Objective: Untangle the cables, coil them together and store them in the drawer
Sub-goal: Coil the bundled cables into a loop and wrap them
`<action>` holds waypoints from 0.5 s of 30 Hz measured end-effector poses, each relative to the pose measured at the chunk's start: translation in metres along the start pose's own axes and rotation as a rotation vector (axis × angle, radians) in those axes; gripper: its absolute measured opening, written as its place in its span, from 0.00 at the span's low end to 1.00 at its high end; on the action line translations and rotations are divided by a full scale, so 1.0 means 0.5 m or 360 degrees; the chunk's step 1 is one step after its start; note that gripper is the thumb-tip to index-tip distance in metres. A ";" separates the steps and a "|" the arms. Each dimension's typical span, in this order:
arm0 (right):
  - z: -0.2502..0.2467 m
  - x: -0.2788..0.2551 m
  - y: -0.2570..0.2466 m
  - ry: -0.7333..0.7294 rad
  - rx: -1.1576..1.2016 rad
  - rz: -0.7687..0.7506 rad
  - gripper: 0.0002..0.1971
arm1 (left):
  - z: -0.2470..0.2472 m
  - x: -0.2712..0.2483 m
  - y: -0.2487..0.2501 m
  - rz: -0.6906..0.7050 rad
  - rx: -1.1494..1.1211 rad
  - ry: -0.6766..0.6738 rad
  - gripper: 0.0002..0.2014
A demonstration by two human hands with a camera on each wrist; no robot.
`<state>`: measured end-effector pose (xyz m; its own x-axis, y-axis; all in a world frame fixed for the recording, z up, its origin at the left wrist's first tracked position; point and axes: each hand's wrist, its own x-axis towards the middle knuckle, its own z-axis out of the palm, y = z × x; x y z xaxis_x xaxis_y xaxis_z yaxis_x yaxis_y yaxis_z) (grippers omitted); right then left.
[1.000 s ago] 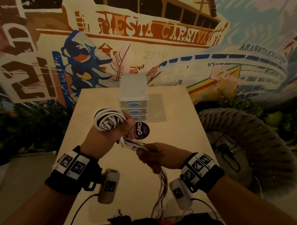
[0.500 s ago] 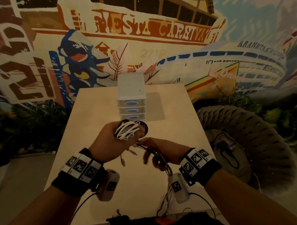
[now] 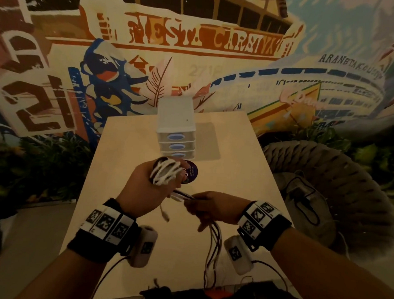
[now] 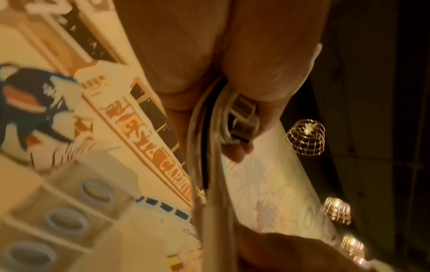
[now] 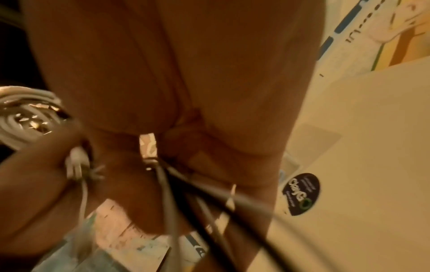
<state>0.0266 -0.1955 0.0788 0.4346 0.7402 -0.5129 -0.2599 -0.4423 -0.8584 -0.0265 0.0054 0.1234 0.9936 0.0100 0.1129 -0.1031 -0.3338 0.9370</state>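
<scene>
My left hand [image 3: 155, 188] grips a coil of white and dark cables [image 3: 165, 174] above the middle of the table; the left wrist view shows the cables [image 4: 204, 147] running under its curled fingers. Just to the right, my right hand [image 3: 208, 207] pinches the loose strands [image 3: 182, 195] stretched between both hands. The rest of those cables [image 3: 213, 251] hangs from it toward the table's near edge. In the right wrist view, dark and white strands [image 5: 177, 185] pass through its fingers. A small white three-drawer unit [image 3: 176, 132] with blue oval handles stands behind the hands, all drawers closed.
The beige table [image 3: 128, 141] stands against a painted mural wall. A round dark sticker [image 3: 191, 171] lies in front of the drawer unit. A woven round chair [image 3: 338, 196] sits right of the table. Dark items [image 3: 216, 295] lie at the table's near edge.
The left hand turned and dropped slightly, so the coil now looks tighter and flatter against it. The right hand slid along the strands and again holds them taut by the left hand.
</scene>
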 end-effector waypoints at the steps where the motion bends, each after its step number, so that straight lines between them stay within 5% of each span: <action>1: -0.002 -0.003 0.001 0.0013 0.0069 0.0043 0.13 | -0.003 -0.002 -0.006 0.0024 0.0137 -0.0062 0.08; 5: -0.010 -0.014 -0.009 0.0056 0.0321 0.0171 0.23 | 0.003 -0.003 -0.005 0.0281 0.0972 -0.0359 0.04; 8: -0.018 -0.013 -0.016 0.0048 0.0421 0.0228 0.35 | 0.015 0.003 -0.002 0.0244 0.1375 -0.0581 0.09; 12: -0.029 -0.016 -0.026 0.0058 0.0374 0.0250 0.46 | 0.027 -0.004 -0.005 0.0168 0.1560 -0.0757 0.14; 15: -0.034 -0.018 -0.034 0.0106 0.0334 0.0232 0.45 | 0.042 -0.007 -0.012 0.0117 0.1606 -0.0749 0.29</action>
<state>0.0419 -0.2031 0.0980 0.4337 0.6383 -0.6360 -0.4941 -0.4218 -0.7602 -0.0284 -0.0123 0.1107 0.9274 -0.3279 -0.1799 -0.2892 -0.9337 0.2109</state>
